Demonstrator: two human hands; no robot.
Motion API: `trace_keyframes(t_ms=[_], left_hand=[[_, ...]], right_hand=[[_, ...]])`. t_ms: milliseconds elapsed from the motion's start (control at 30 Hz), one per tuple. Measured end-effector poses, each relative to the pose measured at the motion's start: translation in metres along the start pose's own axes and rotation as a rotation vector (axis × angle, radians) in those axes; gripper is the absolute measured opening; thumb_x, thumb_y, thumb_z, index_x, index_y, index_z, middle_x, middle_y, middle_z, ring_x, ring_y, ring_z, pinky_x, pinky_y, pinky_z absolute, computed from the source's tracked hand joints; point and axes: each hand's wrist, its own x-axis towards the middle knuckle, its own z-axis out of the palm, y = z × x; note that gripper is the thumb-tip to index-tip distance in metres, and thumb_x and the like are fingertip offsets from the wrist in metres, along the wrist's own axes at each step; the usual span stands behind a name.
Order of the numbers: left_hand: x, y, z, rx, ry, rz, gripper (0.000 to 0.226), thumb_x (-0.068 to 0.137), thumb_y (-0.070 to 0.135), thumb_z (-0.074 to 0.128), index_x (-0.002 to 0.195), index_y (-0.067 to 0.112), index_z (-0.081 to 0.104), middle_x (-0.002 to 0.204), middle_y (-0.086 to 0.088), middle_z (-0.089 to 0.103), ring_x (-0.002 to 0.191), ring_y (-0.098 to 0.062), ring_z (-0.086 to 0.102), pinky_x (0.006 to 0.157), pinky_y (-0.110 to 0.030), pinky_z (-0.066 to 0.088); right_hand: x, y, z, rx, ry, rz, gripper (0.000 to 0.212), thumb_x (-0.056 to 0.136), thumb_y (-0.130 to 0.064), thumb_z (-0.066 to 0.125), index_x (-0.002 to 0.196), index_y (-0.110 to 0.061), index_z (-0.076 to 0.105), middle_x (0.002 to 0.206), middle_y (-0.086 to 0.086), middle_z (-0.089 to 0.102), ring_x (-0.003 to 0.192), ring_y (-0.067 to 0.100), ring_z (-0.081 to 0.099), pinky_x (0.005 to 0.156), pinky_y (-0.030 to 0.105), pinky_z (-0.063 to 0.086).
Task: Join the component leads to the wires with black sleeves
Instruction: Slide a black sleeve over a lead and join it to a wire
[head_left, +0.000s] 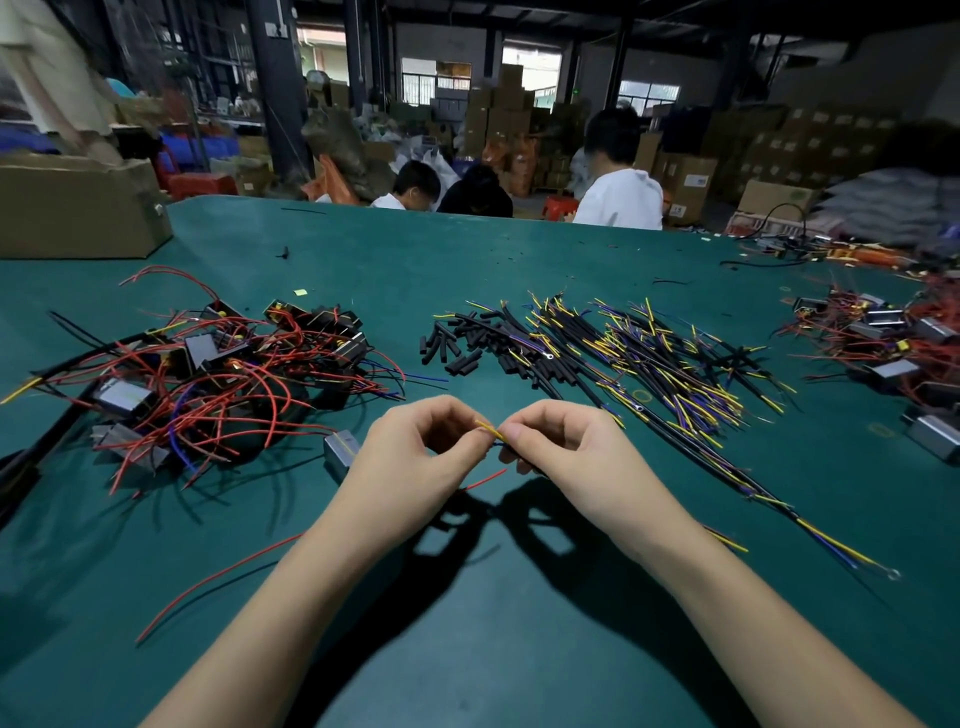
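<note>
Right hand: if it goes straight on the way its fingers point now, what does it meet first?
The right hand points left, so it would probably first meet the left hand, whose fingertips pinch the same yellow wire.

factory workshop: stacked cartons (498, 119), wire-strewn green worktable (519, 249).

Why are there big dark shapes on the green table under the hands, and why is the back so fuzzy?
Head view: light from above casts the left hand and right hand as dark shadows on the table; the people behind look blurred, and the wide lens bends the edges.
</note>
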Motion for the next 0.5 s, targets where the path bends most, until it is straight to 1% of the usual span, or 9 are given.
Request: trace_keyframes(t_ms=[33, 100, 200, 233, 300, 433, 500], left_hand=[[0.0004, -0.0005, 0.0001, 0.000, 0.000, 0.012, 0.008, 0.085, 0.017, 0.065, 0.080, 0.018, 0.070, 0.071, -0.004, 0.069, 0.063, -0.010, 0.056, 0.063, -0.030, 0.047], [0.0000, -0.0011, -0.0002, 0.007, -0.008, 0.047, 0.008, 0.085, 0.016, 0.066, 0.081, 0.023, 0.069, 0.072, -0.001, 0.069, 0.062, -0.008, 0.056, 0.058, -0.021, 0.043], [-0.0018, -0.0016, -0.0012, 0.117, -0.002, 0.135, 0.012, 0.082, 0.013, 0.070, 0.080, 0.025, 0.070, 0.069, 0.003, 0.068, 0.056, -0.001, 0.051, 0.054, -0.008, 0.034], [-0.0020, -0.0020, -0.0013, 0.175, 0.015, 0.163, 0.013, 0.081, 0.012, 0.071, 0.078, 0.025, 0.071, 0.067, 0.006, 0.066, 0.058, -0.002, 0.053, 0.054, -0.008, 0.035], [-0.0026, -0.0027, -0.0018, 0.258, 0.049, 0.186, 0.015, 0.079, 0.014, 0.072, 0.074, 0.028, 0.071, 0.067, 0.009, 0.065, 0.063, -0.004, 0.056, 0.057, -0.015, 0.038], [-0.0038, -0.0038, 0.0000, 0.279, 0.066, 0.173, 0.011, 0.080, 0.018, 0.070, 0.075, 0.027, 0.071, 0.070, 0.012, 0.067, 0.068, -0.004, 0.059, 0.061, -0.028, 0.046], [-0.0039, -0.0032, 0.0012, 0.281, 0.060, 0.170, 0.010, 0.082, 0.019, 0.069, 0.075, 0.026, 0.071, 0.071, 0.011, 0.067, 0.070, -0.004, 0.061, 0.065, -0.028, 0.048]], right_hand=[[-0.0001, -0.0002, -0.0006, -0.007, -0.003, -0.001, 0.011, 0.091, -0.012, 0.061, 0.083, -0.014, 0.068, 0.066, -0.009, 0.067, 0.061, 0.000, 0.057, 0.064, 0.010, 0.044], [-0.0004, -0.0006, -0.0013, -0.026, -0.008, -0.001, 0.011, 0.091, -0.013, 0.062, 0.082, -0.015, 0.068, 0.067, -0.008, 0.068, 0.062, 0.000, 0.057, 0.065, 0.011, 0.045], [-0.0006, 0.0009, -0.0005, -0.063, -0.012, 0.026, 0.012, 0.090, -0.013, 0.062, 0.080, -0.017, 0.067, 0.070, -0.005, 0.068, 0.066, 0.005, 0.058, 0.069, 0.021, 0.046], [-0.0007, 0.0015, 0.0001, -0.071, -0.016, 0.038, 0.013, 0.091, -0.012, 0.061, 0.080, -0.016, 0.067, 0.070, -0.005, 0.068, 0.067, 0.006, 0.058, 0.069, 0.022, 0.046], [-0.0004, 0.0022, 0.0010, -0.086, -0.021, 0.054, 0.015, 0.090, -0.011, 0.061, 0.078, -0.016, 0.065, 0.068, -0.006, 0.067, 0.063, 0.004, 0.055, 0.065, 0.020, 0.044], [0.0007, 0.0020, -0.0009, -0.087, -0.023, 0.052, 0.017, 0.090, -0.011, 0.061, 0.075, -0.018, 0.064, 0.067, -0.007, 0.067, 0.059, 0.002, 0.054, 0.062, 0.016, 0.044], [0.0009, 0.0020, -0.0022, -0.072, -0.039, 0.060, 0.017, 0.089, -0.011, 0.063, 0.074, -0.018, 0.064, 0.067, -0.006, 0.068, 0.060, 0.002, 0.055, 0.063, 0.014, 0.044]])
